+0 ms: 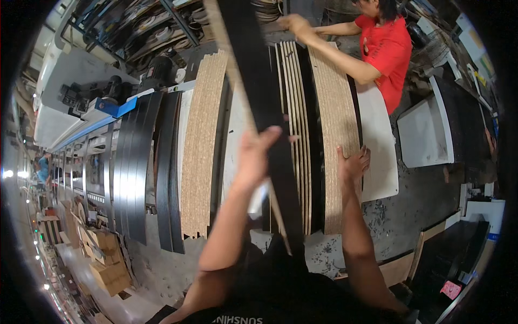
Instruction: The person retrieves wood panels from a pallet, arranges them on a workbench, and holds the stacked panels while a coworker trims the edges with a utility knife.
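Observation:
A long black board strip [256, 70] with a pale raw edge slants across the middle, lifted over the stacks and slightly blurred. My left hand [256, 156] is closed round it, thumb over the black face. To the right stands a stack of particle board strips [330, 102], raw brown edges upward. My right hand [354, 163] grips the right edge of this stack near its closer end, thumb on top and fingers over the outer side. Between the two lies a row of thinner strips [295, 97] with pale edges and dark faces.
Another particle board stack [202, 146] and black strips [135, 167] on a roller conveyor [83, 167] are to the left. A co-worker in a red shirt [389, 54] reaches over the far end of the right stack. A white panel [377, 140] lies beneath it; cartons [108, 259] stand lower left.

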The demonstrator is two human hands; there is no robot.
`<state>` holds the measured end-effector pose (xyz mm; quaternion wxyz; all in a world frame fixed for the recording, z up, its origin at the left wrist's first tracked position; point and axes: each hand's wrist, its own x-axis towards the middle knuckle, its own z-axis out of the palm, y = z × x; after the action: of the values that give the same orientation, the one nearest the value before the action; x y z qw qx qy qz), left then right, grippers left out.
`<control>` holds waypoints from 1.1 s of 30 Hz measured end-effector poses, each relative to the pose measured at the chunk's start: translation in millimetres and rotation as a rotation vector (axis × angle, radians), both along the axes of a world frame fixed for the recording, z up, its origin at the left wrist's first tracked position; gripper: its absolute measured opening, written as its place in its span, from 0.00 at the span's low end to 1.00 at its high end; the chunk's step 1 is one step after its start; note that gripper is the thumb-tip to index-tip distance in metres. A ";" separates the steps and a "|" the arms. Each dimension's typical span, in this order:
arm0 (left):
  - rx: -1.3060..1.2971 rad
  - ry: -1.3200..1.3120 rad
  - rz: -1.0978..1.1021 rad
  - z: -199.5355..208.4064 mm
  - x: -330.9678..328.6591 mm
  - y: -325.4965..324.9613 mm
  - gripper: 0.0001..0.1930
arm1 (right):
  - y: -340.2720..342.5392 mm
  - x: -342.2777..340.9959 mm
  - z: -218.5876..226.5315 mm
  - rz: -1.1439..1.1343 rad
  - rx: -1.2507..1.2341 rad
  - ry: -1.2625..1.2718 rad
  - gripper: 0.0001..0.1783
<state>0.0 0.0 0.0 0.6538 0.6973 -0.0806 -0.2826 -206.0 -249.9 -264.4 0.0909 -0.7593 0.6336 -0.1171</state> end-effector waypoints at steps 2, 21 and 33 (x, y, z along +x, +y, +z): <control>-0.307 -0.044 -0.001 34.1 18.3 58.4 0.28 | 4.2 -0.9 -17.5 0.027 -0.132 0.005 0.63; -0.291 -0.342 0.542 185.3 2.1 618.1 0.35 | 279.1 101.3 21.6 1.319 -0.083 0.260 0.40; -0.143 -0.260 0.860 204.1 -20.9 799.4 0.29 | 408.4 119.9 105.1 0.979 0.207 -0.355 0.28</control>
<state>-20.9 799.4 204.1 0.7426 0.6503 0.1155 0.1110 -86.0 158.5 -159.3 0.3155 -0.9217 0.1880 -0.1246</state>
